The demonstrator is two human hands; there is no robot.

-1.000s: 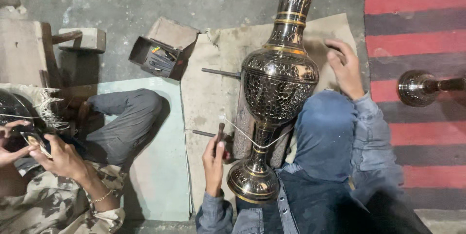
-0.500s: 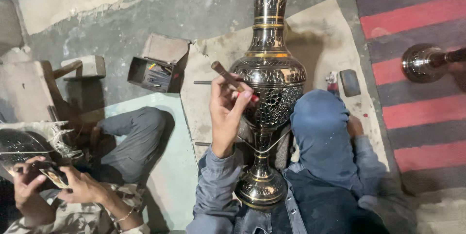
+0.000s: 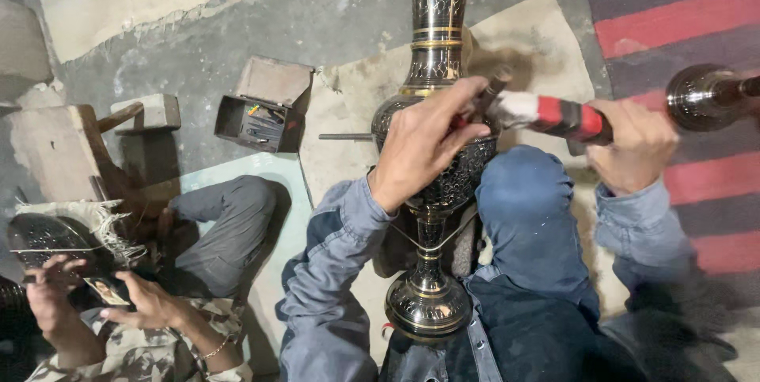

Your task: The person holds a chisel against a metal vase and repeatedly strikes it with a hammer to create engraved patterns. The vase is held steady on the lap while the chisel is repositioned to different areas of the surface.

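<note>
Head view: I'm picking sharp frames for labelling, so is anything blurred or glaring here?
In the head view, the right hand and its red, white and black tool are smeared by motion; the left hand on the engraved vase is sharper. Small highlights glint on the vase base; wide-angle distortion bends the edges; the lower right corner is dark.

The mouth of the engraved brass vase (image 3: 437,81) is cut off by the top edge at twelve o'clock. Part of its belly is covered by the left hand (image 3: 423,140). The tool (image 3: 554,115) wrapped in red, white and black is blurred, its tip hidden behind the left fingers. At three o'clock, a second metal vessel (image 3: 701,97) is cropped.
</note>
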